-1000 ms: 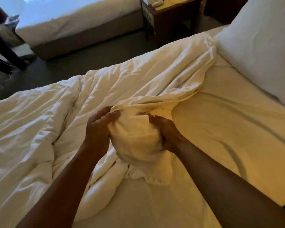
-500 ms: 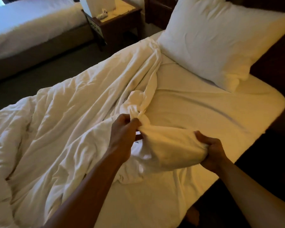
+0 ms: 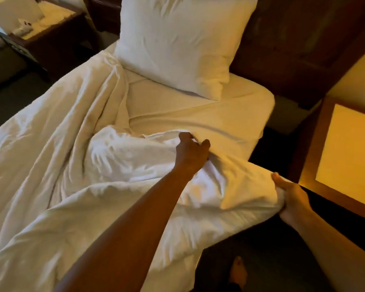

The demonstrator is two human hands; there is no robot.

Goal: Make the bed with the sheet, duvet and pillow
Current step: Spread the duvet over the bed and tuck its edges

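1. Starting at the left, the duvet (image 3: 57,144) lies bunched and creased over the far side of the bed, one twisted fold running up to the pillow's corner; this slack must be drawn across, so I would pull evenly rather than tug one spot.
2. Near the middle, the left hand (image 3: 191,153) presses on the duvet's turned-back edge, fingers curled tight on a pinch of cloth. Keeping that pinch firm and lifting slightly should, I judge, stop the fabric dragging the sheet beneath.
3. Above it, the fitted sheet (image 3: 198,114) shows bare and fairly smooth, with a few long creases; the pillow (image 3: 177,43) leans at the head of the bed against the dark headboard (image 3: 282,49).
4. Further right, the right hand (image 3: 291,197) has its fingers clamped on the duvet's corner, just off the near edge of the mattress. Spreading both hands apart to tension the edge, then carrying it toward the pillow, seems the sound way.
5. At far right stands a lit wooden side table (image 3: 346,148); keep the corner away from it.
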